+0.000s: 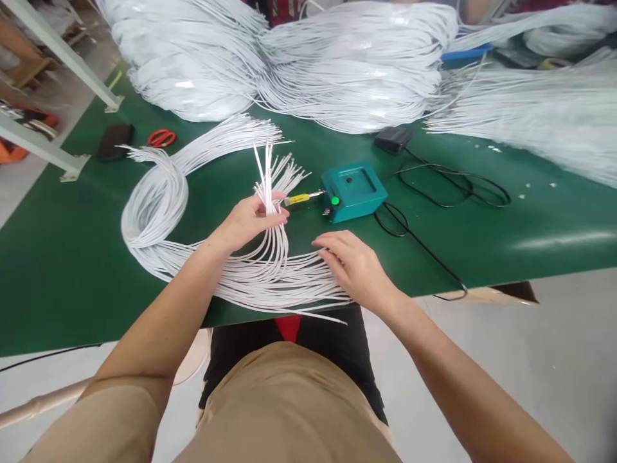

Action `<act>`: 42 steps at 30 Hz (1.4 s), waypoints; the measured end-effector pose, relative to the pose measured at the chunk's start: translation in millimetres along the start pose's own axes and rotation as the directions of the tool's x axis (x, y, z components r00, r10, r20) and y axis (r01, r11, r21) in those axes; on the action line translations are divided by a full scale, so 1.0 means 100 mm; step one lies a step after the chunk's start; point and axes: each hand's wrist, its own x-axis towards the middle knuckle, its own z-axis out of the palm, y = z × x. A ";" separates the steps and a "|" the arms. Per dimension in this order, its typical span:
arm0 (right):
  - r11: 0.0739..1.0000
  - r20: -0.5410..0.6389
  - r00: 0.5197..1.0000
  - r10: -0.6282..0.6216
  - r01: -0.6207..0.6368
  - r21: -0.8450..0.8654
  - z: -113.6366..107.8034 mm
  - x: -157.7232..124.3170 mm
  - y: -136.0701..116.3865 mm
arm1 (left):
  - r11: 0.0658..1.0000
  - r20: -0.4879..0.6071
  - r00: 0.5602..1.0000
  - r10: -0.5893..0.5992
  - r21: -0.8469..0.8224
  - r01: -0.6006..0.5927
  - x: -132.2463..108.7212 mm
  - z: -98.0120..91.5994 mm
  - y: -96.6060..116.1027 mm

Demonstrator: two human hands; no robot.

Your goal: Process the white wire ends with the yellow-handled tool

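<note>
My left hand (pixel 250 220) is closed around a bunch of white wires (pixel 276 238), whose cut ends fan upward above the fingers. My right hand (pixel 357 267) is at the right ends of the loose white wires (pixel 299 283) lying along the table's near edge. Its thumb and fingertips come together at the tip of one wire. Just right of my left fingers, a yellow-bodied piece with a metal shaft (pixel 297 199) points into a small teal box (pixel 357 204), which has a lit-looking green button (pixel 335 201).
A looped wire bundle (pixel 154 206) lies left on the green table (pixel 62 276). Red-handled scissors (pixel 161 137) and a dark case (pixel 114 143) lie behind it. Large wire heaps (pixel 347 71) line the back. A black adapter (pixel 393 139) and its cable (pixel 434 263) lie right of the box.
</note>
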 end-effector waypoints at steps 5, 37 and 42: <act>0.960 0.506 0.851 0.140 0.008 -0.279 0.17 0.21 -0.09 | 0.990 0.037 0.999 -0.021 -0.139 0.026 0.01 -0.02 -0.02; 0.141 0.429 0.816 0.387 -0.512 0.847 0.43 1.28 0.22 | 0.938 -0.241 0.970 -0.026 -0.342 -0.060 0.16 0.23 -0.09; 0.020 0.539 0.772 0.336 -0.578 0.816 0.43 1.29 0.24 | 0.932 -0.241 0.970 -0.009 -0.354 -0.079 0.15 0.27 -0.05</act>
